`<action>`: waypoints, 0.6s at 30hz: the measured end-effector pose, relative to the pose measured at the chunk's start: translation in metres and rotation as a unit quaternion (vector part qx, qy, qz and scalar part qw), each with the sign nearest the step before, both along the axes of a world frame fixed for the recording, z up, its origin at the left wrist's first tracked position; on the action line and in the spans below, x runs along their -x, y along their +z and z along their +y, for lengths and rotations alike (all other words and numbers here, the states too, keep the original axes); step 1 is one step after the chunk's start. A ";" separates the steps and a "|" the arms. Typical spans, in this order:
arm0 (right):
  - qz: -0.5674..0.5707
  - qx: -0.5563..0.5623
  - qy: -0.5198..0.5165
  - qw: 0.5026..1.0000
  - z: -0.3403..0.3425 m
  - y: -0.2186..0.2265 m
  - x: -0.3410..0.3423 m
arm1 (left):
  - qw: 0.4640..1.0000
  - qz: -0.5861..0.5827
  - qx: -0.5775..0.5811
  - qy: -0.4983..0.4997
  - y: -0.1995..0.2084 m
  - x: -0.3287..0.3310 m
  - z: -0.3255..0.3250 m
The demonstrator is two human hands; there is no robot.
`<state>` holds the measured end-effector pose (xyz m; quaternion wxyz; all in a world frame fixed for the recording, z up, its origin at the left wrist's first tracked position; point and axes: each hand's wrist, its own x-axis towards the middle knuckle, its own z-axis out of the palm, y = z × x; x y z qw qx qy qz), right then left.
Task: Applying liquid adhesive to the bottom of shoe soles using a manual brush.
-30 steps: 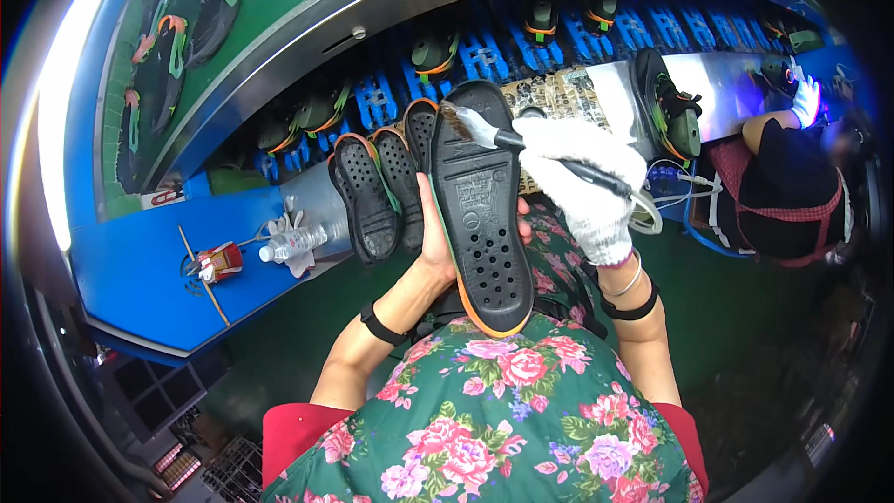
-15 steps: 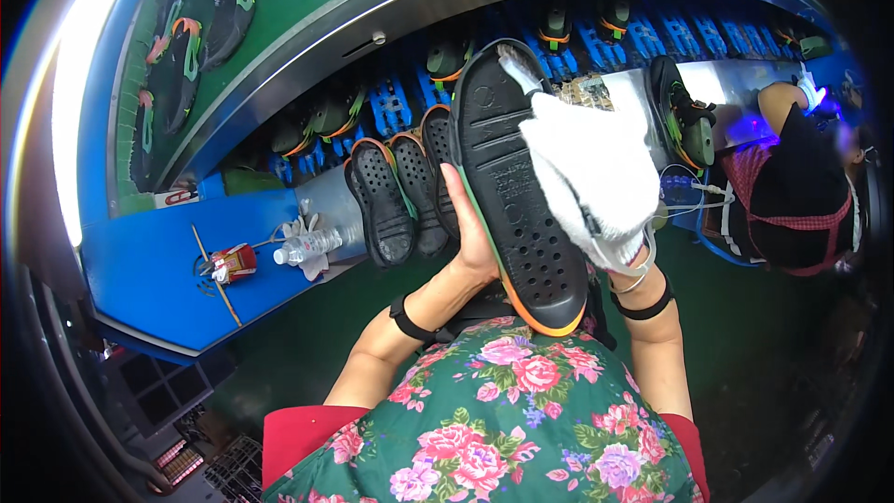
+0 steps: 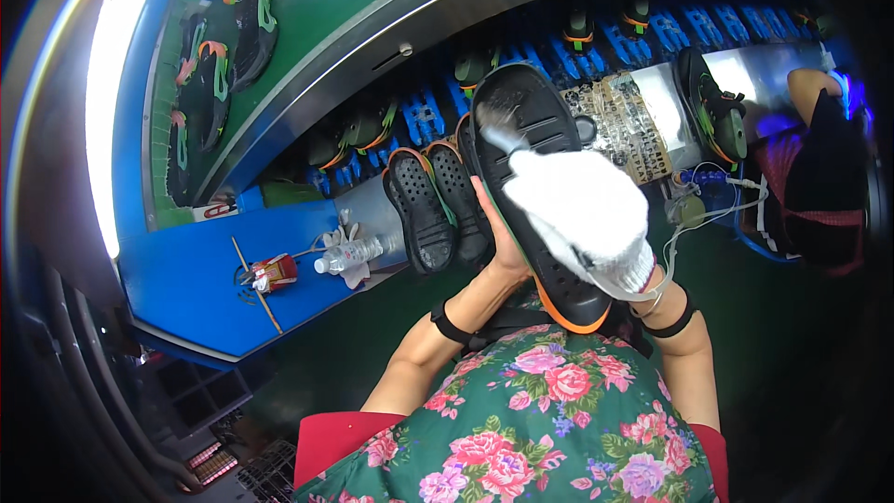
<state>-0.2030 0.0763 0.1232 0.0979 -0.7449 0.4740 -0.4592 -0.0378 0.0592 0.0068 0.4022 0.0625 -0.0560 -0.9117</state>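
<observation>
A black shoe sole (image 3: 540, 98) with orange and green edging is tilted up in front of me, its hollow inner side facing me. My left hand (image 3: 504, 237) is wrapped round its left edge, the fingers partly hidden behind it. In a white knit glove, my right hand (image 3: 587, 210) is closed round a brush whose handle is hidden. The blurred, pale tip of the brush (image 3: 501, 132) lies against the inner face near the left edge. The glove covers much of the sole's middle. Left of it, more perforated black soles (image 3: 421, 210) lean side by side.
A blue table (image 3: 196, 284) at left bears a red container (image 3: 276, 272) and a clear bottle (image 3: 349, 253). Behind the sole runs a line of blue racks (image 3: 424, 116) with shoes. A dark shoe (image 3: 710, 107) stands at right, near a co-worker (image 3: 819, 168). Shoe uppers lie on the green upper shelf (image 3: 321, 23).
The brush tip has moved from the sole's far end to nearer its left edge, with my gloved hand shifting along. The whole view has swung slightly left.
</observation>
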 end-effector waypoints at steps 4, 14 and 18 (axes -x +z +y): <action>-0.105 0.022 0.056 0.993 -0.006 -0.018 0.011 | 0.984 0.066 0.167 0.020 -0.029 -0.007 -0.014; -0.137 -0.006 0.091 0.986 0.003 -0.013 -0.012 | 0.907 -0.369 0.194 0.058 -0.020 -0.029 -0.006; -0.124 0.006 0.029 0.992 -0.002 -0.009 0.002 | 0.961 -0.256 0.038 0.099 0.000 -0.015 -0.016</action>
